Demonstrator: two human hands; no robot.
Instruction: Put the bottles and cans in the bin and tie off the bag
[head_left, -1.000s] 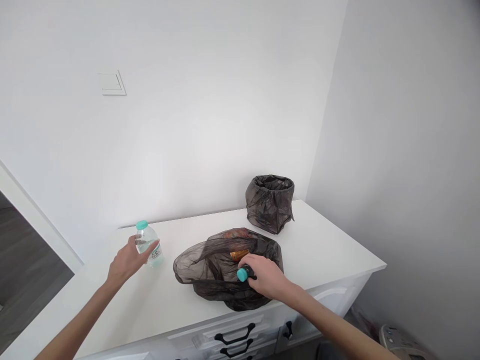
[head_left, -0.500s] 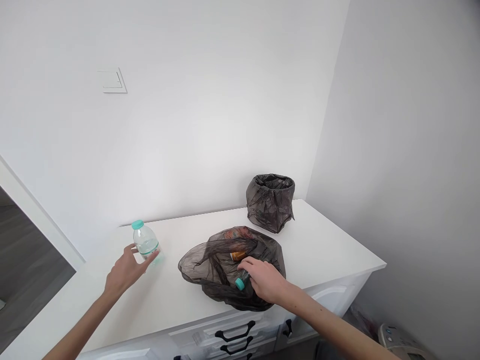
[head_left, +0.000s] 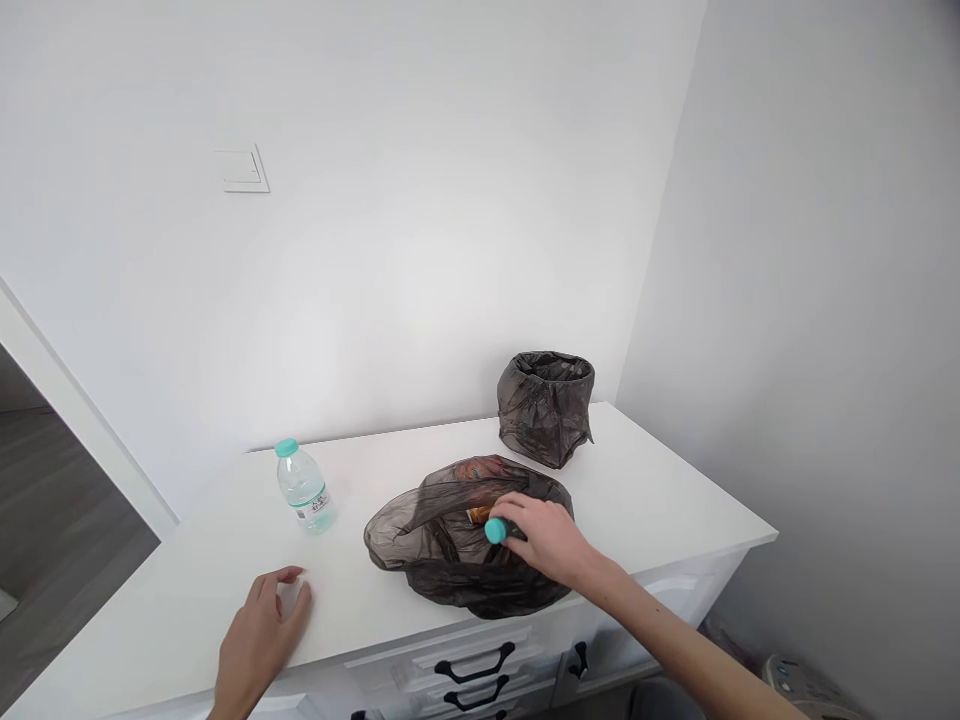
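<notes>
My right hand [head_left: 546,540] is closed around a small bottle with a teal cap [head_left: 495,531] and holds it over a flattened dark plastic bag [head_left: 420,540] on the white cabinet top [head_left: 660,500]. An orange-brown item [head_left: 478,514] shows through the bag. My left hand [head_left: 259,638] hovers low near the front edge, fingers loosely curled, holding nothing. A clear water bottle with a teal cap [head_left: 304,488] stands upright on the top, apart from my left hand.
A small bin lined with a dark bag [head_left: 546,406] stands at the back right by the wall corner. Black drawer handles [head_left: 474,665] run below the front edge. A light switch [head_left: 242,170] is on the wall. A grey appliance [head_left: 806,685] sits on the floor at right.
My left hand let go of the standing water bottle and drew back toward me. My right hand kept the capped bottle at the bag, shifting it slightly.
</notes>
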